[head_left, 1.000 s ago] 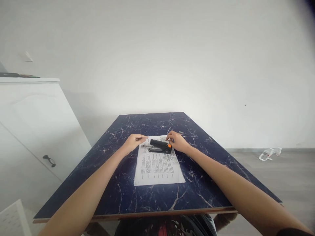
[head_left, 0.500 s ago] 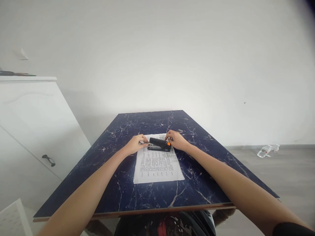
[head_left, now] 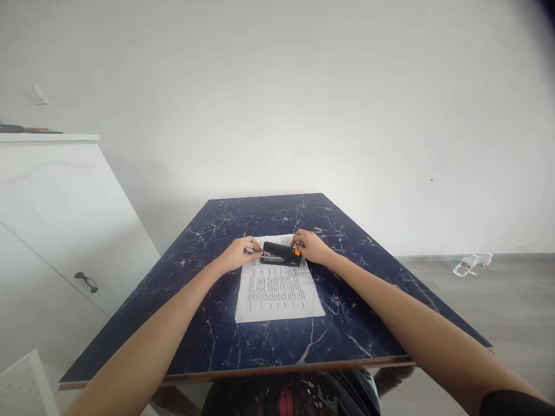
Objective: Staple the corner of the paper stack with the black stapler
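Note:
A black stapler (head_left: 280,252) with an orange part at its right end lies across the upper half of some printed paper sheets (head_left: 281,309). Its long top arm is raised at the left, and a silvery metal strip shows beneath it. My left hand (head_left: 240,253) is at the stapler's left end, thumb and fingers closed there. At the other end, my right hand (head_left: 311,245) grips beside the orange part with bent fingers. Both sets of fingertips are small in the view, so the exact contact is hard to see.
The sheets lie on a dark blue marble-patterned table (head_left: 243,346). A small pale strip (head_left: 318,230) sits beyond my right hand. At the left stands a white cabinet (head_left: 56,202) with a dark handle. Clear plastic packaging (head_left: 470,264) lies on the floor at the right, by the wall.

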Available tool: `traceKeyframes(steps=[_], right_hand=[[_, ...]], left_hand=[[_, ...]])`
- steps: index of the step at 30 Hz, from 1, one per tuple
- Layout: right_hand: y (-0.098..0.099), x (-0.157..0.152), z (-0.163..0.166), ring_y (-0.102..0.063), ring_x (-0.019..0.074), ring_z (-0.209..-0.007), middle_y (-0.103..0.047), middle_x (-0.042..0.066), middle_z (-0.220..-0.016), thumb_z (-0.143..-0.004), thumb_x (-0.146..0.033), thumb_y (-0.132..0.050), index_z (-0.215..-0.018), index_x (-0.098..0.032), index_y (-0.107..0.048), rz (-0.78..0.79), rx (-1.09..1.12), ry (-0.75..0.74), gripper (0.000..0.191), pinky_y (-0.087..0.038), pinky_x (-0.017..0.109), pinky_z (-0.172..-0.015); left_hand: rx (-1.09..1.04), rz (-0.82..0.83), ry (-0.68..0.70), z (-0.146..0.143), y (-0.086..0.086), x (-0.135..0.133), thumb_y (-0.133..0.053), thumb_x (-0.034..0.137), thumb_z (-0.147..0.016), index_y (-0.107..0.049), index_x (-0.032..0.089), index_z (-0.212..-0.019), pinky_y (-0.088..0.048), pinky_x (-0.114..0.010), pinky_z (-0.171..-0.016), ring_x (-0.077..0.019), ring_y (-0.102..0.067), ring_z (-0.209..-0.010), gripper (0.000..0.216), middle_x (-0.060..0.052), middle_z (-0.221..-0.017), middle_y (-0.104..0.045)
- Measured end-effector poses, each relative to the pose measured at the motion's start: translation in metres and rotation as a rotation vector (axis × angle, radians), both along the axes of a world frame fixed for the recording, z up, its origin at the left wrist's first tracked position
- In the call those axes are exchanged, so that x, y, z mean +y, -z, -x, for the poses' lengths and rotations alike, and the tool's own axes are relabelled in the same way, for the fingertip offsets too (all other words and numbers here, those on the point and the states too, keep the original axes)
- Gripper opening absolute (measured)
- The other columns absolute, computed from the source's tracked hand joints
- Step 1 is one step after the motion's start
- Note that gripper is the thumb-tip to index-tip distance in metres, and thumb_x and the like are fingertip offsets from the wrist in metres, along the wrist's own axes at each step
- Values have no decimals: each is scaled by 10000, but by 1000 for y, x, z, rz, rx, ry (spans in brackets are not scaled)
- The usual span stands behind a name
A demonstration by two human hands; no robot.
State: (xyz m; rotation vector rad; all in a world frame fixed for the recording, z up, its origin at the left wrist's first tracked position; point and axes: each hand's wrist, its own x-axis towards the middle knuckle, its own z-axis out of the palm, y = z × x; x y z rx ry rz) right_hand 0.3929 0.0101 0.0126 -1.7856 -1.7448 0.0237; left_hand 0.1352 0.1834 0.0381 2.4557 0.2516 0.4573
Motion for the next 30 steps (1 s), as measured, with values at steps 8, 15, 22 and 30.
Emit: traceKeyframes(steps=[8, 15, 22, 30], right_hand=[[1, 0, -1, -637, 186, -858, -663, 73, -1020, -803, 45, -496, -862, -194, -773, 4, -5, -4, 370, -489, 306, -807], [-2, -1, 2, -634, 191, -864, -661, 75, -1003, -806, 44, -497, -853, -190, -772, 11, -7, -1, 363, -492, 303, -816], [-5, -3, 4, -609, 168, -785, -659, 68, -992, -813, 30, -493, -882, -190, -772, 19, -10, 14, 362, -481, 295, -789], [-4, -2, 0, -617, 177, -819, -666, 71, -992, -813, 14, -511, -890, -194, -779, 22, -14, 15, 347, -475, 290, -781]], left_hand=[[5, 17, 5, -1, 1, 2, -719, 400, -879, -808, 227, -1030, -473, -313, -746, -208, -645, -918, 247, -95, -1126, -703], [24, 14, 20, 0, 1, 0, -704, 435, -889, -810, 227, -1038, -473, -313, -732, -215, -646, -913, 276, -109, -1125, -706], [69, 9, 23, 4, -6, 0, -702, 478, -883, -810, 240, -1047, -477, -328, -753, -222, -642, -913, 309, -104, -1137, -695], [124, -1, 37, 17, -14, 11, -693, 511, -885, -807, 278, -1078, -464, -349, -785, -241, -636, -948, 324, -91, -1126, -687]])
